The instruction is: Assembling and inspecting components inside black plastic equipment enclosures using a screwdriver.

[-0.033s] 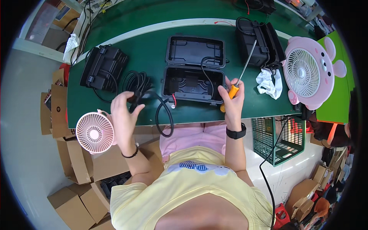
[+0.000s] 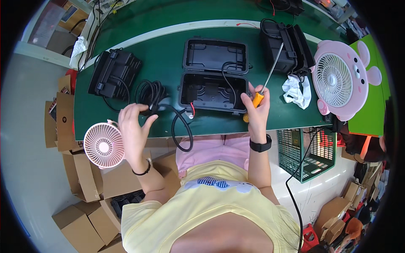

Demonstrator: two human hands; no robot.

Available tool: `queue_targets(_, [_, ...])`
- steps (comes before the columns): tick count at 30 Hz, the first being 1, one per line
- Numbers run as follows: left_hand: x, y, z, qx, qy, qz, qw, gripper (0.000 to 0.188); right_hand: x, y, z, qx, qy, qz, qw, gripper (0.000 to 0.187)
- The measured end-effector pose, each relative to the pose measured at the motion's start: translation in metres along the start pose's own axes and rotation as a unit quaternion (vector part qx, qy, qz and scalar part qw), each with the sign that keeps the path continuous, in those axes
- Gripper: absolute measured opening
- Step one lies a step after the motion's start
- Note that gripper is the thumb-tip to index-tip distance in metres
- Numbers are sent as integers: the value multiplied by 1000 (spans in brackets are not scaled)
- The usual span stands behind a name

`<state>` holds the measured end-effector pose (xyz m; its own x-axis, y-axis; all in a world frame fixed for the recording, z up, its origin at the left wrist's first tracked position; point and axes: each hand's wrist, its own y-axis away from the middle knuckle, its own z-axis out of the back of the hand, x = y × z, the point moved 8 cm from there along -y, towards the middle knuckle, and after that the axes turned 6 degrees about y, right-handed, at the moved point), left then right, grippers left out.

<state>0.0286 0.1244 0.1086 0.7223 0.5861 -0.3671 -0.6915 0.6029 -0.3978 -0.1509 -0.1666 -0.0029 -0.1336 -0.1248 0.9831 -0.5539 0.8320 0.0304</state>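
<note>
An open black plastic box (image 2: pixel 213 90) with its lid (image 2: pixel 216 55) folded back lies before me on the green table. Inside it run a thin black cable and, at its front left corner, a red wire (image 2: pixel 193 109) with a small white end. My right hand (image 2: pixel 256 105) is wrapped round the orange handle of a screwdriver (image 2: pixel 258 100), shaft pointing up and away, and its thumb is at the box's right side. Left of the box lies a coiled black cable (image 2: pixel 152 92), one loop hanging over the table's front edge. My left hand (image 2: pixel 134 126) is beside this coil, thumb and fingers apart.
Closed black boxes (image 2: pixel 116 74) stand at the left and the right rear. A small pink fan (image 2: pixel 104 145) is by my left hand; a larger one (image 2: pixel 333 80) stands right, near crumpled white cloth (image 2: pixel 296 91). Below are cardboard boxes (image 2: pixel 84 223) and a green crate (image 2: pixel 291 147).
My left hand has drawn slightly away from the coiled cable, and the cable's loop has shifted a little to the right. My right hand and the screwdriver have barely moved.
</note>
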Motion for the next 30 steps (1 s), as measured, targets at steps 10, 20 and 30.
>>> queue_targets(10, [-66,16,-47,-15,122,-139,983,42,13,-24,9,27,41,30,998,38])
queue_targets(20, [-118,15,-72,-22,-3,-437,899,30,15,-38,19,59,21,-1,998,36])
queue_targets(30, [-99,-76,-81,105,470,-73,873,62,31,-73,-2,61,99,29,993,32])
